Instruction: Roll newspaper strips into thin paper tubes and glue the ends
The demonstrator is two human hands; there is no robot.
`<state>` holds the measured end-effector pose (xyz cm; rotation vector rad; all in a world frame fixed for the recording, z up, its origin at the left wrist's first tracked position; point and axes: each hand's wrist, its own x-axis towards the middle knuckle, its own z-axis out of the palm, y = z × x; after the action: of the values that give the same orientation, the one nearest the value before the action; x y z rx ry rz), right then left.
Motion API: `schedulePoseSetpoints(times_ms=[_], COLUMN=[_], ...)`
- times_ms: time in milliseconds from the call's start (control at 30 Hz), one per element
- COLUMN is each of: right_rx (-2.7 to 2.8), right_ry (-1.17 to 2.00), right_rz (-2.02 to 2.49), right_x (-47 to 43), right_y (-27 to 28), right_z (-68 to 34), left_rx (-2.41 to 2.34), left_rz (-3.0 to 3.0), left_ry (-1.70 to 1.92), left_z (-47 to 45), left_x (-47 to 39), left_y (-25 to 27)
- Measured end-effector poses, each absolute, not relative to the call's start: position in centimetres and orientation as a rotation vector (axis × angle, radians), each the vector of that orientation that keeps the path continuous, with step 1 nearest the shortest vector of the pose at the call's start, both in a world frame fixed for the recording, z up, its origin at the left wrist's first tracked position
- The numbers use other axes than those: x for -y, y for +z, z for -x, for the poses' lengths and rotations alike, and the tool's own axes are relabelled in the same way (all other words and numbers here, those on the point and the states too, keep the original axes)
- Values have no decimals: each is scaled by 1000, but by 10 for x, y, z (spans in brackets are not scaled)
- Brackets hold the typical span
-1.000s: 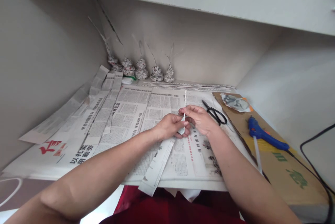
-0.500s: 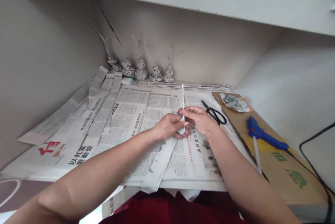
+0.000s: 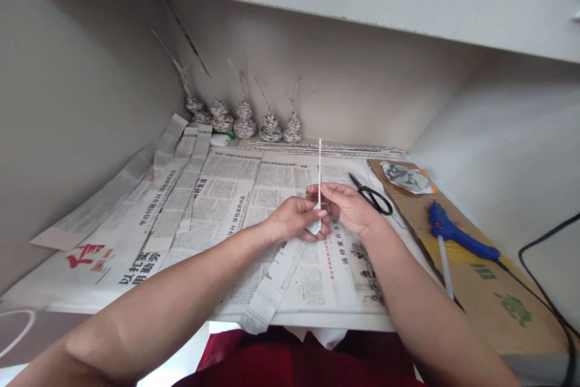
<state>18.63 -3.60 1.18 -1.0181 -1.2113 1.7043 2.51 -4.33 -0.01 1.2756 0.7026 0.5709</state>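
My left hand pinches a newspaper strip where it winds round a thin white rolled paper stick. The strip's loose tail slants down toward me to the table's front edge. My right hand is closed around the same stick from the other side, thumb and forefinger at its shaft. The stick stands nearly upright between my hands, its top above them. Some of the fingertips are hidden behind the paper.
Black scissors lie right of my hands. A blue glue gun rests on cardboard, its cord running right. Cut newspaper strips lie at left. Several woven paper gourds stand at the back beside rolled paper sticks. A shelf overhangs.
The stick has shifted slightly right and up and shows more length above my fingers. The strip's tail has drawn up from below the table edge. My hands stay in nearly the same place.
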Motion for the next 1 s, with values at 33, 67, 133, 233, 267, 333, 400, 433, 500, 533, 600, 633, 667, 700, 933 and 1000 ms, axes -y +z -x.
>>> schedulePoseSetpoints(times_ms=[33, 67, 133, 233, 267, 333, 400, 433, 500, 533, 600, 633, 667, 700, 933, 1000], right_rx=[1229, 1231, 1182, 1137, 1171, 1263, 1279, 1243, 1145, 1115, 1142, 1187, 1232, 1259, 1194, 1268], right_ry=[1716, 1710, 1638, 1552, 1579, 1668, 1699, 1674, 1589, 1562, 1588, 1636, 1687, 1722, 1634, 1704], right_rz=[1019, 1029, 1055, 1040, 1031, 1026, 1047, 1058, 1060, 1053, 1033, 1026, 1024, 1026, 1029, 1033], right_x=[36, 35, 34, 34, 34, 35, 35, 35, 34, 34, 34, 34, 35, 35, 36, 35], right_y=[12, 11, 10, 10, 11, 11, 11, 10, 10, 10, 11, 11, 12, 12, 12, 12], right_z=[-186, -186, -187, -188, -189, -190, -190, -189, -189, -188, -188, -189, -189, -189, -188, -190], left_rx=[-702, -698, -688, -689, -695, -701, -696, -691, -688, -689, -693, -695, -695, -692, -705, -707], left_rz=[-1275, -1278, -1284, -1276, -1270, -1265, -1273, -1278, -1282, -1280, -1272, -1267, -1264, -1264, -1284, -1264], left_ry=[576, 576, 556, 529, 530, 538, 537, 534, 526, 524, 532, 539, 544, 545, 528, 548], left_z=[-25, -25, -25, -25, -25, -25, -25, -25, -25, -25, -25, -25, -25, -25, -25, -25], left_x=[43, 44, 44, 43, 43, 43, 44, 44, 44, 44, 44, 43, 43, 43, 45, 45], left_y=[0, 0, -1, -3, -3, -3, -2, -2, -2, -2, -2, -3, -3, -3, -1, 0])
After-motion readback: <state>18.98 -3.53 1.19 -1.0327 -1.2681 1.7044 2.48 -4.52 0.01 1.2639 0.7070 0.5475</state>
